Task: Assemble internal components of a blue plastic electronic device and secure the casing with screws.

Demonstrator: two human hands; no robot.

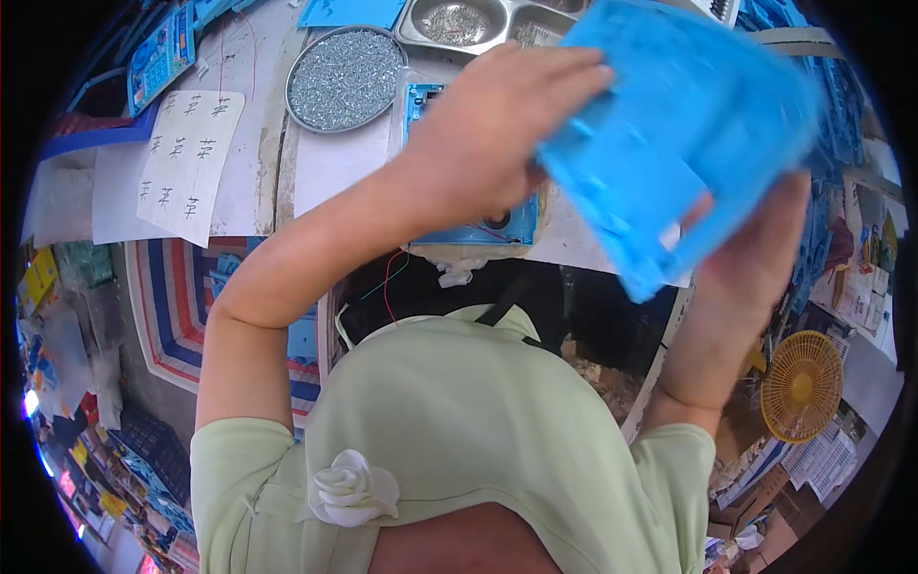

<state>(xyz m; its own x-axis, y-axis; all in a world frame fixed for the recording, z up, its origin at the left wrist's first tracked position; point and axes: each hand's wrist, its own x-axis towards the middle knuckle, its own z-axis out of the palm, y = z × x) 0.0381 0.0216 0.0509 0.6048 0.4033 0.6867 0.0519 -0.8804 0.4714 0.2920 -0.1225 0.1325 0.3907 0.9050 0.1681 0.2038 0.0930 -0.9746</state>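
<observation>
A large blue plastic casing panel (708, 105) is raised over the right side of the table, tilted and smeared by motion. My left hand (502, 120) grips its left edge, fingers closed over the rim. My right hand (760, 244) holds the lower right side, its fingers partly hidden behind the panel. Below my left wrist lies another blue plastic casing (507, 230) with thin wires and small parts inside, mostly covered by my hand and forearm.
A round metal dish of small screws (346, 78) stands left of the casing. Behind it is a steel compartment tray (406, 27) with small metal parts. A handwritten sheet (186, 163) hangs over the table's front edge. A yellow plastic basket (801, 387) is at right.
</observation>
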